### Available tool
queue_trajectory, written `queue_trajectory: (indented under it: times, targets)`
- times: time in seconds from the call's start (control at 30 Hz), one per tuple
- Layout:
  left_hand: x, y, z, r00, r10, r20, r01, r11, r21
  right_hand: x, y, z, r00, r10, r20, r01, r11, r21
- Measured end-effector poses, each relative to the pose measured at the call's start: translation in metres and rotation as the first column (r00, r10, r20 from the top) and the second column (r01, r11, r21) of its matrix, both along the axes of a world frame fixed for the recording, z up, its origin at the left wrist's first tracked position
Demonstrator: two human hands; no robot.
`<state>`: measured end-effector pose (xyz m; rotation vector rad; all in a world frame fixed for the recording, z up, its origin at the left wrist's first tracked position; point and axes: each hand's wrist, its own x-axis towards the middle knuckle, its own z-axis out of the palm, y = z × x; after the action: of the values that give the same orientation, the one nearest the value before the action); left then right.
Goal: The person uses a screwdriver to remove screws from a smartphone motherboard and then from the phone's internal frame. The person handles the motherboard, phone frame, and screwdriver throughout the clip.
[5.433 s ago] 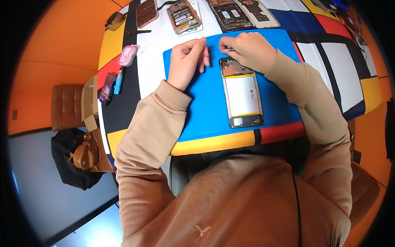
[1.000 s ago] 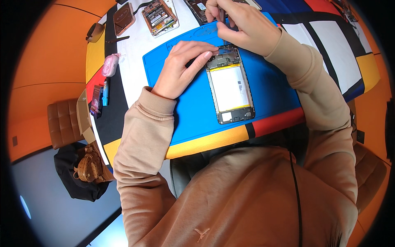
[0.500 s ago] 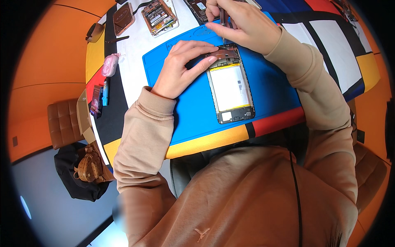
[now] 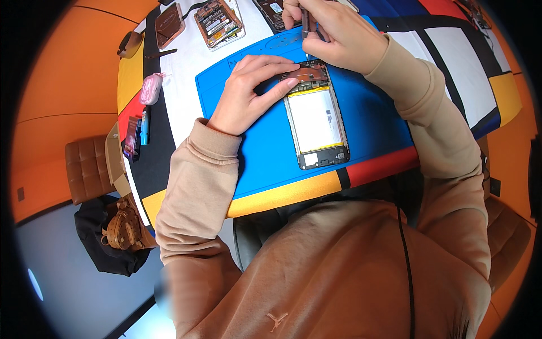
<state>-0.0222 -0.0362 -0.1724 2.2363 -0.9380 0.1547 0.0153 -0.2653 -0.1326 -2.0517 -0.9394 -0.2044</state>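
An opened smartphone point(image 4: 314, 121), its white battery and circuit board bare, lies on a blue work mat point(image 4: 259, 169). My left hand point(image 4: 248, 93) holds it at the upper left, with thumb and fingertips pressed on the board end. In my right hand point(image 4: 347, 39), above the phone's far end, is a slim dark screwdriver point(image 4: 305, 25), pinched upright between thumb and fingers. Its tip points down at the phone's far edge; whether it touches a screw is too small to tell. Small screw-like bits point(image 4: 280, 42) lie on the mat beyond my left hand.
At the back are another opened phone point(image 4: 219, 24), a brown-backed phone point(image 4: 170, 26) and a dark device point(image 4: 271, 14) partly behind my right hand. On the left lie a pink case point(image 4: 151, 89), a blue tube point(image 4: 145, 125) and a small dark box point(image 4: 132, 137).
My right thumb and fingers have shifted slightly to the right around the screwdriver, which stays at the phone's far edge. My left hand and the phone have not visibly moved.
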Motion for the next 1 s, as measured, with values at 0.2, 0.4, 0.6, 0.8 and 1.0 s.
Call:
queue_trajectory:
  times: [0.2,0.4,0.6,0.8,1.0]
  targets:
    - [0.001,0.000,0.000,1.000,-0.006,-0.012,0.006,1.000,-0.023,0.005,0.009,-0.001,0.963,0.028,0.268,-0.065,0.989,0.132]
    - [0.001,0.000,0.000,1.000,-0.007,-0.003,0.007,1.000,-0.016,-0.001,0.000,0.001,0.999,-0.009,-0.049,0.009,1.000,-0.003]
    - [0.001,0.000,-0.001,1.000,-0.003,-0.004,0.002,1.000,-0.015,0.003,0.004,-0.003,0.998,0.028,-0.047,-0.023,0.994,0.108]
    - [0.001,0.002,0.000,1.000,-0.004,-0.030,0.003,0.999,-0.032,0.005,0.004,-0.007,0.993,0.036,-0.111,-0.005,0.963,0.270]
    - [0.001,0.002,-0.001,1.000,0.011,-0.008,-0.012,1.000,-0.016,0.006,0.006,-0.012,0.990,0.026,-0.136,0.006,0.973,0.230]
